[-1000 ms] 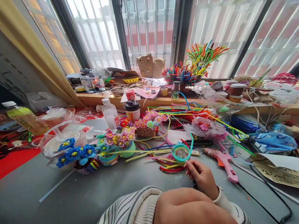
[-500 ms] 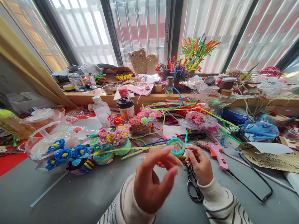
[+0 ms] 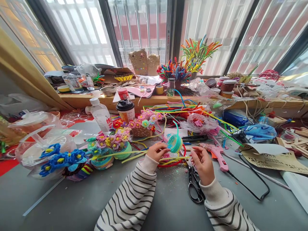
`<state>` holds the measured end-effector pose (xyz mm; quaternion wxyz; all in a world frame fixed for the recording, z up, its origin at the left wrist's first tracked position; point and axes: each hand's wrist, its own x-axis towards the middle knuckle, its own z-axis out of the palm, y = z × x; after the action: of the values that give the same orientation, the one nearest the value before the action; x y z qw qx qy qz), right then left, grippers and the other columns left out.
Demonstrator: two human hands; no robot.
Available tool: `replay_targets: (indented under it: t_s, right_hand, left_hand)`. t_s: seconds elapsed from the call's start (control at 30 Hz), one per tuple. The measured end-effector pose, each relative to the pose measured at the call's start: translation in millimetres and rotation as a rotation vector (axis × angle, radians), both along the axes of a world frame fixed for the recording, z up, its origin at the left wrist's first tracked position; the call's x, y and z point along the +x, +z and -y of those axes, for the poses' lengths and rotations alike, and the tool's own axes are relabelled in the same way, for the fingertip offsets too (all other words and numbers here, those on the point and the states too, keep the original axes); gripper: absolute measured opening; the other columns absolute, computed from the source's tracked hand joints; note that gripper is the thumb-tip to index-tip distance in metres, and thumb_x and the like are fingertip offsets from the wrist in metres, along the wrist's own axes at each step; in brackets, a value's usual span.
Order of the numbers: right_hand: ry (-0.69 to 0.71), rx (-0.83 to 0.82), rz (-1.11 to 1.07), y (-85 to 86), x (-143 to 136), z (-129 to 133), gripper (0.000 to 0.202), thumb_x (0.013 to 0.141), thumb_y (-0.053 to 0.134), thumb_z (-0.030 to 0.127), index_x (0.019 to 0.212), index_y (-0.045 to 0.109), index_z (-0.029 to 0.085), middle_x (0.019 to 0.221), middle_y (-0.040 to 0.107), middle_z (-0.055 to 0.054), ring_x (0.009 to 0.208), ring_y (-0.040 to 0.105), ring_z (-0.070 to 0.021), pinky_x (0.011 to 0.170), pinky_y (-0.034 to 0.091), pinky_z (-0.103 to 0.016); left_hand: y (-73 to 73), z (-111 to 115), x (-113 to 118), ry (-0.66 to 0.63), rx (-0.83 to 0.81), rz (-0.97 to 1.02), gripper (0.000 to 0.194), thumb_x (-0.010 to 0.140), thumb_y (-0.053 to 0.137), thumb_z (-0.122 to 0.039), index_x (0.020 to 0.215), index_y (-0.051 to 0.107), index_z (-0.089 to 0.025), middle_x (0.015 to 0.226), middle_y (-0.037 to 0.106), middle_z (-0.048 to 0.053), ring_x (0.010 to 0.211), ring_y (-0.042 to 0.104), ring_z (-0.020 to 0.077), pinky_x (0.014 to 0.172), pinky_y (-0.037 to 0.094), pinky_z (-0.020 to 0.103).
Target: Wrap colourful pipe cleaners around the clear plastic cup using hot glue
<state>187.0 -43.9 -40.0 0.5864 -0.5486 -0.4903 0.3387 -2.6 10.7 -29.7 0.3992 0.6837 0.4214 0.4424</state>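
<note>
Far left, a bunch of bright-blue fuzzy-stem flowers with yellow centres point(image 3: 59, 157) is leaning over the grey worktop point(image 3: 84, 205). Behind and to its right, a clear plastic bottle with a white cap point(image 3: 101, 115) is showing part of a red printed label, its characters too skewed to make out. Next to it, a paper cup with a black lid point(image 3: 126, 114) is bearing small print, unreadable. A brown woven basket of mostly pink flowers point(image 3: 141, 132) is sitting in front.

Centre: the left hand point(image 3: 156, 152) is pinching the lower left edge of a small round ring wound in turquoise fuzzy stem point(image 3: 178, 142), tilted, one loose end sticking upward. Black-handled scissors point(image 3: 191, 176) are lying just beside the right hand point(image 3: 203, 163), whose grip is narrowing to thumb and fingertips; cannot tell whether anything is between them.

Farther right, a pink glue gun point(image 3: 218, 157) is lying on its side, trailing black cord. Beyond it, a sheet of tan paper point(image 3: 264, 163) is carrying dark capitals, the words not readable.
</note>
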Motion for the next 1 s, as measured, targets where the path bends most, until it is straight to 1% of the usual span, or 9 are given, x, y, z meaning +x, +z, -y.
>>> replay_targets:
  t_s: [0.1,0.2,0.27,0.33,0.47,0.57,0.73,0.87,1.0]
  right_hand:
    - [0.064,-0.005,0.01,0.2,-2.5,-0.5,0.047,0.068,0.063,0.046,0.103,0.052,0.017,0.095,0.063,-0.01,0.073,0.059,-0.016,0.056,0.051,-0.026]
    - [0.179,0.008,0.028,0.3,-6.1,0.4,0.062,0.063,0.068,0.045,0.116,0.048,0.02,0.118,0.055,-0.013,0.091,0.058,-0.0199,0.063,0.053,-0.03]
    - [0.24,0.017,0.019,-0.5,-8.5,1.2,0.069,0.063,0.069,0.043,0.123,0.043,0.021,0.125,0.05,-0.013,0.1,0.055,-0.0215,0.071,0.053,-0.032]
    - [0.28,0.015,-0.013,-1.4,-10.5,1.8,0.075,0.062,0.07,0.041,0.127,0.039,0.022,0.125,0.05,-0.012,0.102,0.055,-0.022,0.076,0.052,-0.033]
    - [0.32,-0.011,-0.083,-0.8,-12.0,2.3,0.08,0.063,0.071,0.04,0.131,0.032,0.022,0.122,0.051,-0.012,0.1,0.056,-0.0217,0.077,0.051,-0.034]
    - [0.325,-0.047,-0.109,1.0,-11.7,2.2,0.074,0.063,0.07,0.041,0.126,0.037,0.022,0.116,0.054,-0.011,0.097,0.058,-0.0208,0.076,0.051,-0.033]
    - [0.323,-0.142,-0.131,-0.4,-10.6,0.7,0.06,0.064,0.067,0.048,0.111,0.046,0.017,0.099,0.062,-0.01,0.083,0.061,-0.0191,0.066,0.051,-0.029]
    - [0.325,-0.167,-0.132,-3.5,-9.5,-0.8,0.06,0.066,0.063,0.052,0.11,0.046,0.016,0.095,0.061,-0.01,0.076,0.06,-0.0188,0.05,0.048,-0.025]
    - [0.337,-0.182,-0.146,-4.6,-9.2,-1.4,0.061,0.065,0.062,0.054,0.11,0.046,0.016,0.092,0.061,-0.008,0.072,0.059,-0.0179,0.047,0.046,-0.024]
  left_hand:
    - [3.2,2.1,-2.2,-0.016,-0.082,0.095,0.041,0.064,0.061,-0.055,0.064,0.063,-0.014,0.066,0.055,0.002,0.054,0.048,0.009,0.053,0.044,0.024]
    - [5.4,6.7,0.7,-0.061,-0.163,0.151,0.044,0.059,0.064,-0.057,0.059,0.061,-0.014,0.059,0.052,-0.001,0.051,0.047,0.0078,0.052,0.043,0.023]
    - [7.0,10.1,4.2,-0.092,-0.214,0.171,0.044,0.058,0.065,-0.057,0.058,0.06,-0.013,0.058,0.051,-0.002,0.051,0.048,0.0081,0.051,0.043,0.023]
    - [8.8,13.0,7.6,-0.118,-0.254,0.18,0.043,0.056,0.066,-0.056,0.058,0.061,-0.013,0.059,0.052,-0.001,0.051,0.048,0.0081,0.05,0.043,0.023]
    - [12.1,16.7,11.7,-0.149,-0.279,0.2,0.044,0.051,0.07,-0.055,0.056,0.062,-0.012,0.059,0.053,0.0,0.053,0.047,0.0082,0.049,0.04,0.022]
    - [13.5,17.6,12.8,-0.148,-0.275,0.218,0.044,0.051,0.071,-0.055,0.054,0.062,-0.012,0.057,0.052,0.0,0.054,0.046,0.0087,0.051,0.039,0.023]
    - [12.0,17.7,12.6,-0.126,-0.275,0.249,0.043,0.05,0.071,-0.055,0.057,0.064,-0.013,0.061,0.054,0.001,0.054,0.046,0.0086,0.05,0.038,0.023]
    - [9.8,18.6,12.0,-0.139,-0.3,0.259,0.042,0.054,0.07,-0.053,0.061,0.064,-0.013,0.059,0.052,-0.001,0.05,0.042,0.0061,0.047,0.034,0.021]
    - [10.7,19.0,11.4,-0.159,-0.346,0.257,0.042,0.052,0.071,-0.052,0.06,0.063,-0.012,0.057,0.051,-0.001,0.046,0.04,0.0049,0.042,0.029,0.02]
